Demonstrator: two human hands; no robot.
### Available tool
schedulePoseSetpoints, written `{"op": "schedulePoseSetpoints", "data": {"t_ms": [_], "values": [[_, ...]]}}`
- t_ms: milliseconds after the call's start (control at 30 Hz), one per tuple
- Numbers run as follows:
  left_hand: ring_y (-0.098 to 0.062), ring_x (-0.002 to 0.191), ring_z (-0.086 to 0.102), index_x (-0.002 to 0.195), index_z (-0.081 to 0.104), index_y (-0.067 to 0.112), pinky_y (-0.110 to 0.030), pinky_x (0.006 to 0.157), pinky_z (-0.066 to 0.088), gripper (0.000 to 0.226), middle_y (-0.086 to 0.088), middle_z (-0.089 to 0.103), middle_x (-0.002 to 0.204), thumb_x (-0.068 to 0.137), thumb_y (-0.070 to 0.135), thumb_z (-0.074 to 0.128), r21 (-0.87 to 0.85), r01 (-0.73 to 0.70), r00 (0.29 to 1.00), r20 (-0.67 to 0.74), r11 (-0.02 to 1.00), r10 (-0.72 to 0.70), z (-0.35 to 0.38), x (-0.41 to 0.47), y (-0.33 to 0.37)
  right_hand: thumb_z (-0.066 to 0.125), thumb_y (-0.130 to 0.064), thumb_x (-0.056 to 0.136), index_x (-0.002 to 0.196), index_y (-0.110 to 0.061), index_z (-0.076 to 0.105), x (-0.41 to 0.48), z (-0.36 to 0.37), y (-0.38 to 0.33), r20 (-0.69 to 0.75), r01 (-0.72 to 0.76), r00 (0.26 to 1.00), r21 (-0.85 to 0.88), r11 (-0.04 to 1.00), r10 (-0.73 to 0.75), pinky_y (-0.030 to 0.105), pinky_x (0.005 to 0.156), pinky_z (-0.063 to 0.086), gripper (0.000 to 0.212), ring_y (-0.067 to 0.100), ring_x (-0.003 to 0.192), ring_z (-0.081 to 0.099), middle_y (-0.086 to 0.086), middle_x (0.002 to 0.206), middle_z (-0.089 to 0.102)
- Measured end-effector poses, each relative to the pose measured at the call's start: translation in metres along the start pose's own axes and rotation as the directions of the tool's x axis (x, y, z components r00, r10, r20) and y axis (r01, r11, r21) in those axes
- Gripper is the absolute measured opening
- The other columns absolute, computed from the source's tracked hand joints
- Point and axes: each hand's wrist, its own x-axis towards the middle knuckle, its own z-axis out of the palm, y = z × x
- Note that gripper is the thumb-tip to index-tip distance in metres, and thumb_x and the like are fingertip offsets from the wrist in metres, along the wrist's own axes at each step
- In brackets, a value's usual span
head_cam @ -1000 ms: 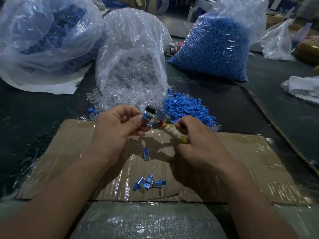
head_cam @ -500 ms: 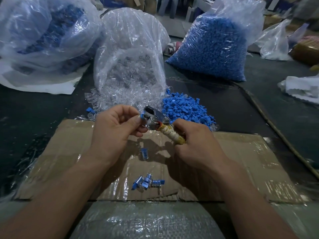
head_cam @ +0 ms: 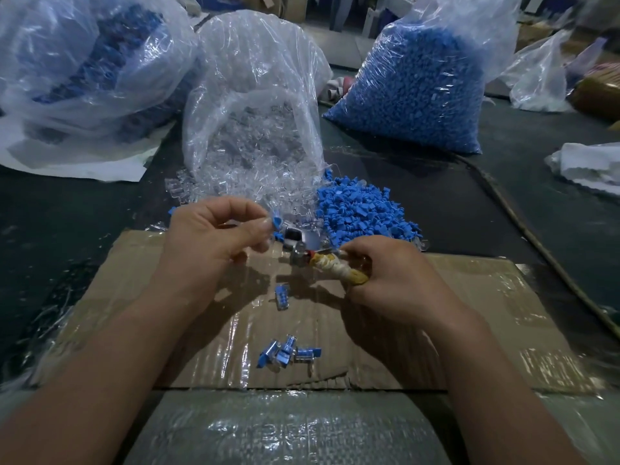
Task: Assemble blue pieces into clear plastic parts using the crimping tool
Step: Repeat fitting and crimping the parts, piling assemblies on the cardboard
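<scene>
Caught at the press: a person's left hand (head_cam: 214, 243) pinches a blue piece (head_cam: 276, 222) between thumb and forefinger, the other fingers (head_cam: 241, 253) curled beneath. The piece sits just beside the head of the crimping tool (head_cam: 297, 241). Whether a clear shell already sits round the piece cannot be told. The right hand (head_cam: 399, 280) is wrapped tight round the tool's handle (head_cam: 339, 270), with no finger free.

The piece is small and looks slick, and it is held only by its edge. It could slip on the way into the tool, or seat crooked and be crushed askew. A fingertip left too near the closing metal could be nipped. A dropped piece would likely vanish among the finished pieces (head_cam: 288, 355) lying below the fingers on the cardboard (head_cam: 469, 297).

The tool's head is bright, boxy metal, and its handle is bound in yellowed, lumpy wrapping. The loose pile (head_cam: 362, 209) just beyond the right fingers is matte, blocky moulded plastic. The clear plastic parts (head_cam: 248, 162), spilling from a crinkled film bag beyond the left fingers, are glassy and hard to pick apart. The corrugated cardboard shines with tape on a dark counter (head_cam: 536, 203).
</scene>
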Motion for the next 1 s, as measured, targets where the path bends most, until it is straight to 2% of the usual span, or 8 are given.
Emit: {"op": "schedulePoseSetpoints", "data": {"t_ms": [200, 333, 467, 567, 633, 733, 833, 1000], "values": [[-0.011, 0.045, 0.055, 0.070, 0.075, 0.017, -0.016, 0.041, 0.045, 0.020, -0.005, 0.068, 0.060, 0.052, 0.023, 0.069, 0.204, 0.138, 0.893, 0.397, 0.969, -0.211, 0.000, -0.007, 0.013, 0.077, -0.049, 0.062, 0.098, -0.027, 0.062, 0.001, -0.002, 0.005, 0.038, -0.073, 0.997, -0.014, 0.997, 0.073, 0.033, 0.074, 0.047, 0.045, 0.012, 0.084, 0.053, -0.009, 0.090, 0.059], [-0.009, 0.045, 0.057, 0.066, 0.071, 0.015, -0.013, 0.041, 0.044, 0.019, -0.007, 0.068, 0.061, 0.049, 0.025, 0.072, 0.344, 0.127, 0.859, 0.431, 0.930, -0.276, 0.007, -0.008, 0.011, 0.077, -0.057, 0.057, 0.104, -0.028, 0.059, 0.001, 0.000, 0.005, 0.055, -0.075, 0.995, -0.069, 0.995, 0.078, 0.031, 0.075, 0.044, 0.058, 0.011, 0.089, 0.051, -0.008, 0.097, 0.057], [0.001, 0.053, 0.061, 0.068, 0.069, 0.018, -0.006, 0.047, 0.043, 0.008, 0.006, 0.070, 0.066, 0.064, 0.015, 0.075, 0.462, 0.011, 0.814, 0.511, 0.887, -0.276, 0.012, -0.010, 0.009, 0.075, -0.061, 0.055, 0.113, -0.029, 0.055, 0.002, 0.003, 0.007, 0.063, -0.061, 0.996, -0.083, 0.995, 0.067, 0.029, 0.074, 0.037, 0.069, 0.010, 0.092, 0.047, -0.008, 0.103, 0.054], [0.000, 0.059, 0.064, 0.071, 0.071, 0.016, -0.005, 0.050, 0.044, 0.011, 0.006, 0.071, 0.070, 0.065, 0.026, 0.069, 0.451, -0.011, 0.799, 0.541, 0.893, -0.263, 0.011, -0.011, 0.009, 0.073, -0.064, 0.054, 0.117, -0.030, 0.051, 0.003, 0.005, 0.008, 0.082, -0.058, 0.995, -0.084, 0.995, 0.065, 0.027, 0.074, 0.034, 0.075, 0.009, 0.093, 0.043, -0.010, 0.100, 0.046], [-0.004, 0.057, 0.063, 0.066, 0.071, 0.017, -0.008, 0.050, 0.046, 0.015, 0.000, 0.070, 0.069, 0.063, 0.031, 0.066, 0.406, 0.017, 0.853, 0.470, 0.914, -0.225, 0.008, -0.008, 0.007, 0.072, -0.066, 0.053, 0.119, -0.030, 0.050, 0.004, 0.006, 0.009, 0.097, -0.058, 0.993, -0.095, 0.994, 0.068, 0.028, 0.073, 0.032, 0.078, 0.009, 0.094, 0.040, -0.011, 0.099, 0.043], [0.000, 0.056, 0.060, 0.064, 0.068, 0.023, -0.007, 0.052, 0.046, 0.010, 0.003, 0.068, 0.065, 0.073, 0.018, 0.068, 0.386, 0.006, 0.977, 0.196, 0.923, -0.088, 0.003, 0.001, -0.004, 0.071, -0.067, 0.053, 0.122, -0.030, 0.047, 0.004, 0.007, 0.010, 0.124, -0.056, 0.990, -0.106, 0.993, 0.069, 0.028, 0.073, 0.030, 0.082, 0.008, 0.095, 0.036, -0.011, 0.100, 0.040], [0.002, 0.058, 0.059, 0.078, 0.065, 0.025, -0.007, 0.049, 0.044, 0.014, 0.008, 0.063, 0.066, 0.077, 0.012, 0.069, 0.494, -0.036, 0.996, -0.052, 0.869, 0.071, -0.001, 0.006, -0.014, 0.071, -0.067, 0.054, 0.125, -0.030, 0.044, 0.004, 0.005, 0.010, 0.144, -0.047, 0.988, -0.095, 0.994, 0.061, 0.027, 0.076, 0.029, 0.085, 0.007, 0.096, 0.034, -0.012, 0.101, 0.038], [0.000, 0.071, 0.047, 0.113, 0.063, 0.018, -0.013, 0.064, 0.034, 0.033, 0.007, 0.054, 0.090, 0.081, 0.013, 0.068, 0.754, -0.095, 0.985, -0.026, 0.651, 0.173, -0.001, 0.016, -0.029, 0.069, -0.065, 0.059, 0.130, -0.030, 0.044, 0.002, 0.001, 0.010, 0.144, -0.061, 0.987, -0.041, 0.997, 0.066, 0.025, 0.079, 0.029, 0.083, 0.005, 0.098, 0.034, -0.014, 0.102, 0.037]]}}
